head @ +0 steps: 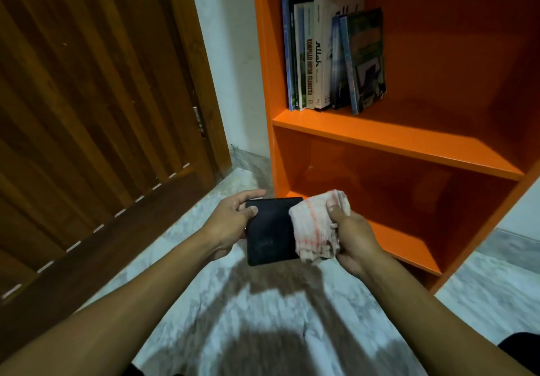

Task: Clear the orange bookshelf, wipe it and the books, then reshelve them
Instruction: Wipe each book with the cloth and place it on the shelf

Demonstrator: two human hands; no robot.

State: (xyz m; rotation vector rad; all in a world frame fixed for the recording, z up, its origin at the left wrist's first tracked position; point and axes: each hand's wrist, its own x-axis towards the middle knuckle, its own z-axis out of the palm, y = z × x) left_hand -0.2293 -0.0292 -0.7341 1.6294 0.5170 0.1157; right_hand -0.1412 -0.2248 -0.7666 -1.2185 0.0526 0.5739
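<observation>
- Two hands are engaged in front of the orange bookshelf [394,147]: the left hand [230,223] grips the left edge of a black book [270,232], thumb on the cover; the right hand [350,238] is clenched round a bunched cloth [317,223].
- Book position: held flat in the air, just in front of the bookshelf's lowest shelf, above the marble floor [263,317]. Cloth is laid on the book's right edge.
- Step in hand, as judged: wiping of this book before reshelving.
- To be done well: book should be kept pinned firmly by the left hand so it is not dragged by the stroke; cloth should be drawn flat across the full cover in one direction, away from the shelf, then spine, edges and back cover treated likewise.
- Risk: a bunched cloth gives only a narrow contact patch; a flatter fold would be preferred.
- Book appearance: small, dark, matte cover; faint pale smudges low on the cover, likely dust. Title not legible.
- Upper shelf: a row of books [330,57] is stood upright at the left side, the rightmost ones leaning left.
- Lowest shelf is seen bare where visible.
- Left of the bookshelf: a wooden door [87,112].
</observation>
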